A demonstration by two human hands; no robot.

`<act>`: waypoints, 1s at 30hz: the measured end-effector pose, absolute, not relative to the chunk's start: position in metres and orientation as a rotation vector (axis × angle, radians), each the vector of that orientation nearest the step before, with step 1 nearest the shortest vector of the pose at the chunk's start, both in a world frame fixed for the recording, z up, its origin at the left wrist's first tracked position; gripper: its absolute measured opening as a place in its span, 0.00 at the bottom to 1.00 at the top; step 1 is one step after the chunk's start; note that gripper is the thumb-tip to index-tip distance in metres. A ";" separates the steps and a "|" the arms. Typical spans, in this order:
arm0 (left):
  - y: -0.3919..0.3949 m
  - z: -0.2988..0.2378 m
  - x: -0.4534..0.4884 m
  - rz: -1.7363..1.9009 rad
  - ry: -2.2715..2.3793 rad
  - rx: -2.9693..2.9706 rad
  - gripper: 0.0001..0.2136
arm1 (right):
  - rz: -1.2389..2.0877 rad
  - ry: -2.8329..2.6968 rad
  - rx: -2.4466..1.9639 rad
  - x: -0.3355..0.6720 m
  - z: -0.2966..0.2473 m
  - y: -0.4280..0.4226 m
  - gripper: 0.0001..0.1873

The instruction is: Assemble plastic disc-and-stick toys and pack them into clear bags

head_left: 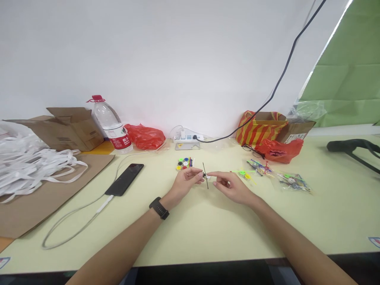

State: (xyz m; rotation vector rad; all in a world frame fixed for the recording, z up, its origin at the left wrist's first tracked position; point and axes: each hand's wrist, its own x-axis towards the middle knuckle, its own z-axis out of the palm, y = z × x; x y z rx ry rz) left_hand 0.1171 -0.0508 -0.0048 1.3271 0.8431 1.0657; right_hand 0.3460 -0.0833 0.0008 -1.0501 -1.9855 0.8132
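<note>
My left hand [187,183], with a dark watch [160,208] on its wrist, pinches a small black part joined to a thin black stick-like piece [207,183]. This piece stands nearly upright above the table; I cannot tell whether it is a rod or a flat blade seen edge-on. My right hand [234,189] points its index finger at the black piece, the fingertip touching or almost touching it. The other fingers of that hand are loosely curled, the thumb apart, with nothing visible in them. Behind my left hand lie several coloured round plastic pieces [181,163] beside thin coloured sticks [190,162].
To the right are yellow-green discs [244,174] and bagged small parts [292,182]. A power strip [187,137] sits by the wall, its black cable [280,77] rising rightward. On the left are a charging phone [125,180], a bottle [111,124] and white straps [44,170].
</note>
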 end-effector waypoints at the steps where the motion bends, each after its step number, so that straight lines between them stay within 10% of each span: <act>1: -0.051 -0.005 0.117 1.063 0.838 1.330 0.18 | 0.830 -1.994 -1.043 0.345 0.000 -0.083 0.22; 21: -0.056 0.001 0.118 0.983 0.796 1.179 0.11 | 0.443 -2.084 -1.051 0.345 0.001 -0.093 0.38; 25: -0.058 0.003 0.118 0.966 0.761 1.144 0.11 | 0.525 -2.093 -1.199 0.346 0.003 -0.092 0.26; 30: -0.058 0.004 0.119 0.963 0.759 1.150 0.12 | 0.703 -1.892 -1.174 0.352 0.006 -0.088 0.40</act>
